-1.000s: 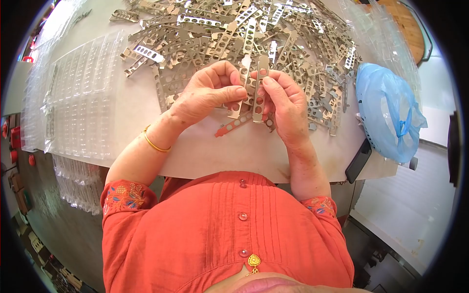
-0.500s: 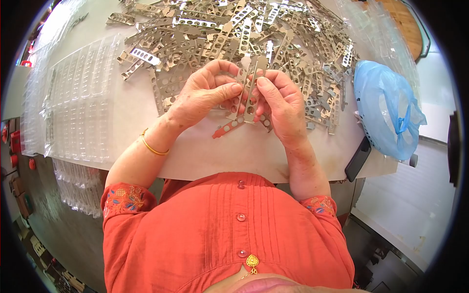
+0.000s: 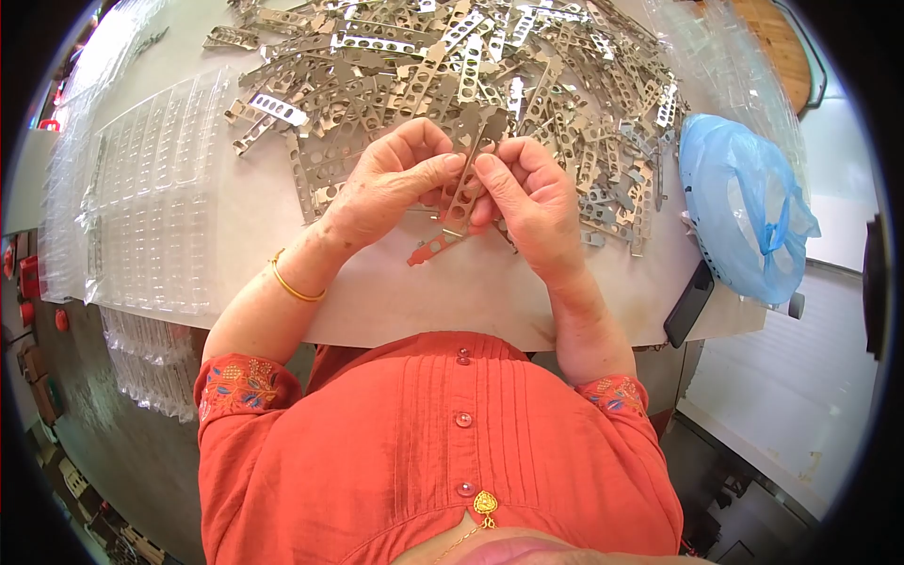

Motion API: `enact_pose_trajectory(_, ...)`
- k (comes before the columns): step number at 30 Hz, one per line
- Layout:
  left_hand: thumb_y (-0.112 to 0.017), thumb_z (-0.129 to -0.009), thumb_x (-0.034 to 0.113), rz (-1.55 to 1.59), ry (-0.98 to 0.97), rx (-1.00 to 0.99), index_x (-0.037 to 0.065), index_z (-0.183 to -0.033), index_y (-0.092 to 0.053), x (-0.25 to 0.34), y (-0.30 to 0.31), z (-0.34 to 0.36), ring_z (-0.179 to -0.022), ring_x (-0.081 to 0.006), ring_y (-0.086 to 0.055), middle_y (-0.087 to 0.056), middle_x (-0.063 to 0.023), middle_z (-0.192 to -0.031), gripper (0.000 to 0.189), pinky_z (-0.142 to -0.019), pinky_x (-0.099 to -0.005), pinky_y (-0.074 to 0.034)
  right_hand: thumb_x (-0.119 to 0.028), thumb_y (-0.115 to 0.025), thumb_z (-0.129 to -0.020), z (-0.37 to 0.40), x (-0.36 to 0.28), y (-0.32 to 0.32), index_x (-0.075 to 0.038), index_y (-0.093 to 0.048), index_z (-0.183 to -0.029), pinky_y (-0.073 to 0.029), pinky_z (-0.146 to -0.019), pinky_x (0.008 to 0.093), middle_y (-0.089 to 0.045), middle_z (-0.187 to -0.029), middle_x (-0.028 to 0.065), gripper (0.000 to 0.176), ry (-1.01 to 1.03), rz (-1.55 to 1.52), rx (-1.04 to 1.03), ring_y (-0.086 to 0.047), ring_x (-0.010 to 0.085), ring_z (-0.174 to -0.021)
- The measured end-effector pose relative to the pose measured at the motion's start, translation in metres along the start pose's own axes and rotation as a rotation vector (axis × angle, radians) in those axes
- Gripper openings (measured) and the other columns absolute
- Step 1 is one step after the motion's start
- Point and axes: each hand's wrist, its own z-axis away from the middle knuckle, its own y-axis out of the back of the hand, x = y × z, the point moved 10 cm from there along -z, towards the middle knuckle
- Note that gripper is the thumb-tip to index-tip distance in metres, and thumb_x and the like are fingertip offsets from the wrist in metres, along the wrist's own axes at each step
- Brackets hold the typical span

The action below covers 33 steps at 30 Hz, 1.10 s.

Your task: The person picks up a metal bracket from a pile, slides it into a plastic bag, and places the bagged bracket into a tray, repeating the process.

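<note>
In front of me, my left hand (image 3: 391, 188) and my right hand (image 3: 539, 212) are close together, thumbs and fingers pinched. Between them stands a perforated metal slot bracket (image 3: 461, 205), tilted, with a second bracket's upper end (image 3: 492, 125) overlapping it at the right hand. How far the two pieces touch is partly hidden by my fingers. Just below lies another bracket (image 3: 435, 249), its surface reflecting red. Beyond both hands spreads a large heap of similar brackets (image 3: 424, 80).
Clear plastic trays (image 3: 155, 202) are stacked on the left of the white table (image 3: 405, 315). A blue plastic bag (image 3: 739, 207) sits at the right, beside a dark phone (image 3: 689, 303) near the edge. More clear plastic (image 3: 725, 71) lies at the back right.
My right hand has shifted slightly left, turning its bracket. The two brackets, earlier side by side with a gap, now overlap. My left hand has barely moved.
</note>
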Motion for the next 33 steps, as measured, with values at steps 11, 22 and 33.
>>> enact_pose_trajectory(11, -0.066, -0.099, 0.021, 0.023, 0.000, -0.088, 0.008, -0.103, -0.058, 0.000, -0.004, 0.001, -0.089, -0.0092, -0.065, -0.067, -0.0018, -0.097, 0.016, -0.079, -0.0278, -0.057, -0.012, -0.063, -0.099, 0.003, -0.007, -0.001, -0.001, -0.058, -0.095, -0.051, -0.052, 0.0207, -0.069, -0.077, 0.0055, 0.013, -0.017, 0.093, 0.025, -0.066, 0.0086, -0.060)
enact_pose_trajectory(22, -0.067, -0.098, 0.017, 0.052, 0.068, -0.161, 0.008, -0.099, -0.057, 0.001, -0.013, 0.004, -0.082, -0.0156, -0.069, -0.068, -0.0049, -0.096, 0.013, -0.075, -0.0307, -0.058, -0.013, -0.069, -0.096, 0.002, -0.013, -0.004, -0.001, -0.062, -0.090, -0.052, -0.061, 0.0231, -0.068, -0.075, 0.0033, 0.015, 0.034, 0.200, -0.021, -0.066, 0.0076, -0.069)
enact_pose_trajectory(33, -0.070, -0.095, 0.016, 0.136, 0.018, -0.247, 0.005, -0.097, -0.058, 0.003, -0.016, 0.001, -0.078, -0.0184, -0.068, -0.070, -0.0105, -0.093, 0.016, -0.070, -0.0302, -0.053, 0.000, -0.072, -0.089, 0.002, -0.020, -0.004, -0.015, -0.051, -0.147, -0.044, -0.054, 0.0186, -0.059, -0.080, -0.0033, 0.063, 0.263, 0.200, -0.024, -0.051, 0.0002, -0.060)
